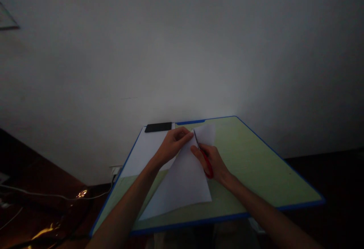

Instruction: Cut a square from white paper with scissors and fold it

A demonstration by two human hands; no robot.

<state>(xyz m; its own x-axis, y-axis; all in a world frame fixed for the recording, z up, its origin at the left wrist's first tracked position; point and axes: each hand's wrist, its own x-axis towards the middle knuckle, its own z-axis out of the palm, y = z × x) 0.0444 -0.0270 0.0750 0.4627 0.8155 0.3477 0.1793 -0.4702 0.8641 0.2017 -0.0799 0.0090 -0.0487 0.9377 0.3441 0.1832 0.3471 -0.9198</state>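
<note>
A sheet of white paper (184,182) is raised over the table, its near edge slanting toward me. My left hand (178,139) pinches its far end between thumb and fingers. My right hand (212,159) grips red-handled scissors (209,167), with the thumb on the near side. The blades point away from me, along the paper's right side and close to my left fingertips. Another part of white paper (209,133) shows to the right of the blades; whether it is joined to the first is hard to tell.
The pale green table (253,158) has a blue rim and stands against a grey wall (182,51). At its back left, a black phone-like slab (158,127) lies by another white sheet (145,148). A white cable (51,195) runs near the wall socket (115,170).
</note>
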